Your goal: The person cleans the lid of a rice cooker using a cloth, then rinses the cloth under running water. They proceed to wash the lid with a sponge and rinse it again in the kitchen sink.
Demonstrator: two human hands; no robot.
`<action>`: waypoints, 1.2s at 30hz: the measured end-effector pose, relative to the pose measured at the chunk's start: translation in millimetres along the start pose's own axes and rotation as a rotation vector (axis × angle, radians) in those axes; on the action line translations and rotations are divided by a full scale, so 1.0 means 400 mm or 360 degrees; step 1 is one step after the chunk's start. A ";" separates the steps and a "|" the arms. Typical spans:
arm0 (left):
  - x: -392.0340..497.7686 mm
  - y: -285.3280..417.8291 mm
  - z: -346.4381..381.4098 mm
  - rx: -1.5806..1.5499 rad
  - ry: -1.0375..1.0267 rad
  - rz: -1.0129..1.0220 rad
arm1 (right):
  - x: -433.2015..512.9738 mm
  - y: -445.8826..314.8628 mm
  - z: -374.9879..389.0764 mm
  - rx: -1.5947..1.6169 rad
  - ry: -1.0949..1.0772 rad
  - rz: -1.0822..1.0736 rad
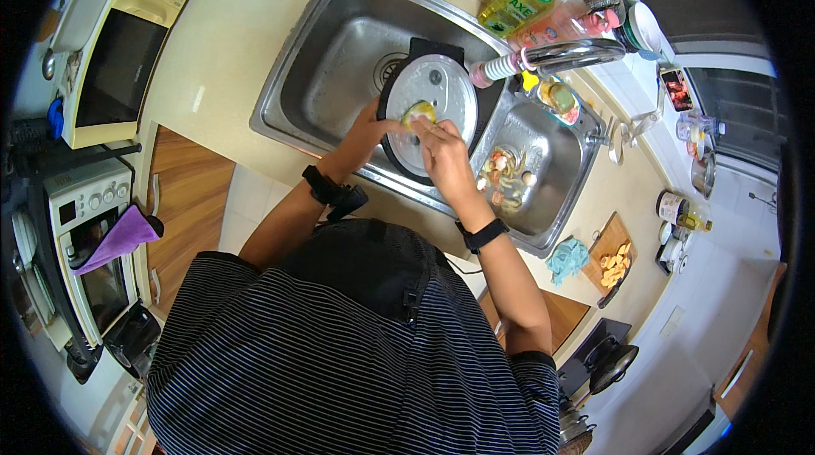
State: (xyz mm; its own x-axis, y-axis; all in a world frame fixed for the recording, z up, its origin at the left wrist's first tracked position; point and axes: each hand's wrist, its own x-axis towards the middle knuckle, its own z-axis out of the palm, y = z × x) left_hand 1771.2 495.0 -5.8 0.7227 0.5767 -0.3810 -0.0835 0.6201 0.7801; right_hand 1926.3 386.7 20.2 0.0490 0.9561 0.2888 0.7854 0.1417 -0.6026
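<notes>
Over the large basin of the stainless-steel sink, a round appliance lid with a pale inner plate and black rim faces up, tilted. My left hand holds its left edge, the thumb reaching onto the plate. In my right hand is a yellow-green sponge with whitish foam, pressed on the middle of the plate. My fingers partly cover the sponge. A black rectangular part juts out behind the lid's far edge.
A chrome faucet with a pale ribbed hose end reaches close to the lid's right. Food scraps lie in the small basin. To the right are a teal cloth and a cutting board with cut pieces and a knife. Detergent bottles stand behind.
</notes>
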 end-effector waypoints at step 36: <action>0.003 -0.001 -0.003 0.0061 0.0813 0.0033 | -0.073 0.135 -0.058 -0.0613 -0.0425 0.0164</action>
State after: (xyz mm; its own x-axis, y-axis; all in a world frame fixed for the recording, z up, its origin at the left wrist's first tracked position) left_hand 1771.4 496.1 -7.0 0.2928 0.7808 -0.5519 -0.0617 0.5915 0.8040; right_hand 1981.4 360.6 -3.4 0.0177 0.9998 0.0104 0.9587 -0.0140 -0.2841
